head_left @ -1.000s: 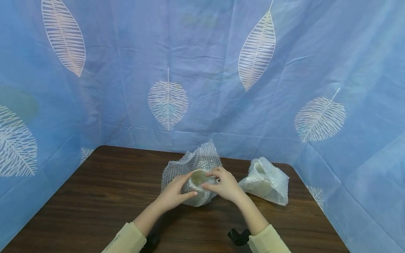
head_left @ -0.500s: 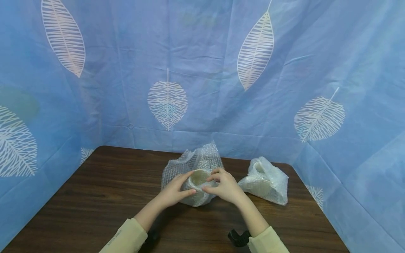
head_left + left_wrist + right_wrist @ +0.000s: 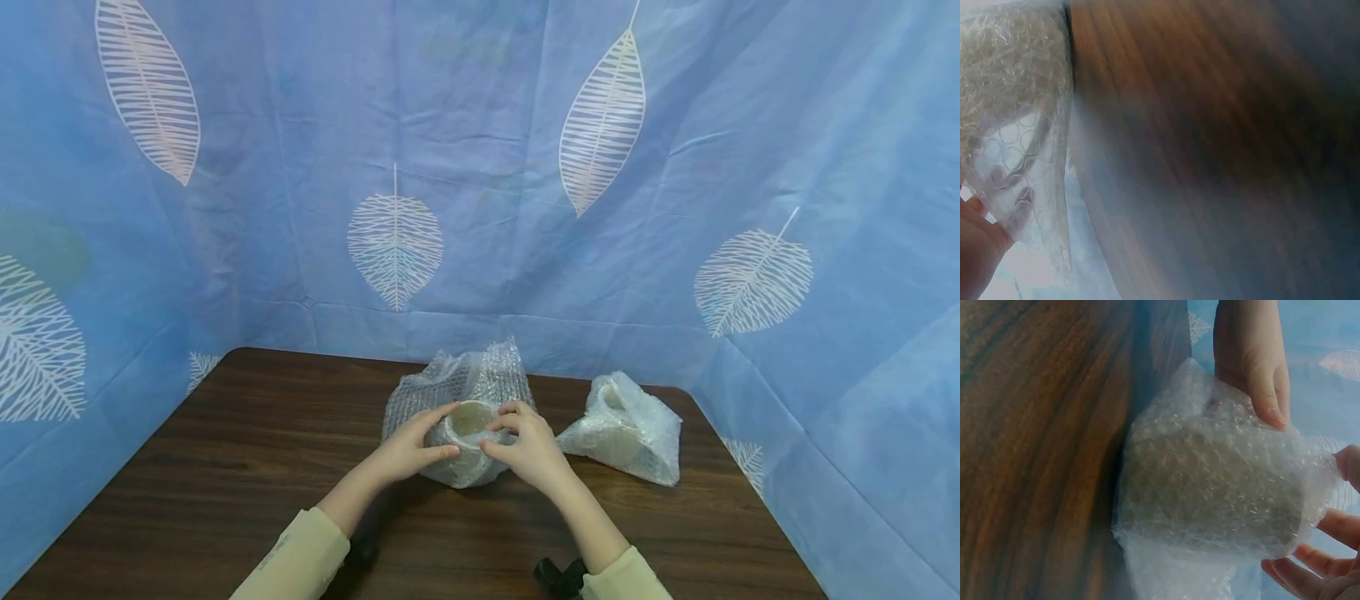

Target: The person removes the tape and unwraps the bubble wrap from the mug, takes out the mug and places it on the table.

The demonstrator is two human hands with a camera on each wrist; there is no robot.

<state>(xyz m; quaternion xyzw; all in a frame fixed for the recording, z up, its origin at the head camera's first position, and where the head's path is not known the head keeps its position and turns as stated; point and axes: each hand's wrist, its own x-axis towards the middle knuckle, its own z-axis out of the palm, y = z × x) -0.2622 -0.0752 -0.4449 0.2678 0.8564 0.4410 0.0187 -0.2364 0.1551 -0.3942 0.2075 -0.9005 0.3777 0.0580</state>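
A round, hollow, pale object (image 3: 468, 419) with an open top stands in bubble wrap (image 3: 426, 398) at the table's middle. My left hand (image 3: 408, 446) holds its left side, fingers around the back and thumb at the front near the rim. On the other side my right hand (image 3: 534, 448) pinches wrap at the rim with curled fingers. In the right wrist view the bubble wrap (image 3: 1210, 487) covers a wide tan body; the left thumb rests on it. The left wrist view has wrap (image 3: 1010, 56) over part of the left hand (image 3: 979, 250). The object's exact kind is hidden.
A second bubble-wrapped bundle (image 3: 637, 433) with a round opening lies to the right on the dark wooden table (image 3: 225, 450). A black strap-like piece (image 3: 558, 577) is by the right sleeve. Blue cloth with leaf prints (image 3: 480, 208) hangs behind the table.
The right fingers have drawn closer together at the rim, with wrap between them. The wrap's standing peak at the back has sunk slightly and leans further right. The left hand keeps its hold.
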